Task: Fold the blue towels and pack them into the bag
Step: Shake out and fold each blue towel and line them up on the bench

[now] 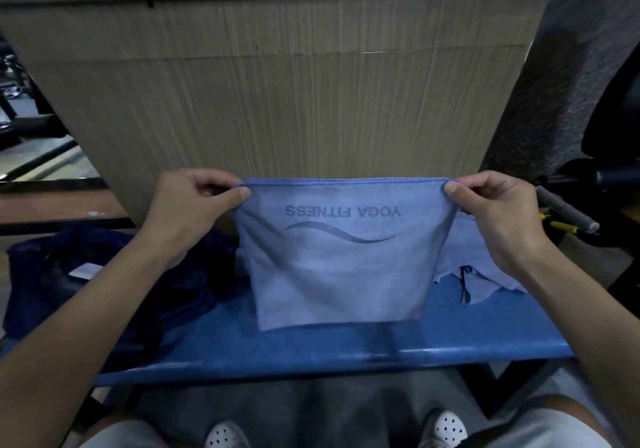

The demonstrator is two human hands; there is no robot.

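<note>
The blue towel is a soft, matte, light blue fabric with a stitched hem along its top edge. It is printed with "YOGA FITNESS" and a wavy line, both upside down from this view. It hangs as a flat, roughly rectangular panel, slightly narrower at the bottom. Its lower edge meets the blue bench, a smooth padded surface with a straight near edge.

A second towel of the same fabric lies crumpled on the bench, to the right and partly behind the held one. The dark navy bag, limp and creased, rests on the left end of the bench, near the held towel. The bench strip in front of the held towel is bare. A corrugated cardboard sheet stands close behind.

The left hand pinches the top left corner between thumb and curled fingers. The right hand pinches the top right corner likewise. Both forearms extend forward, holding the hem taut and level.
</note>
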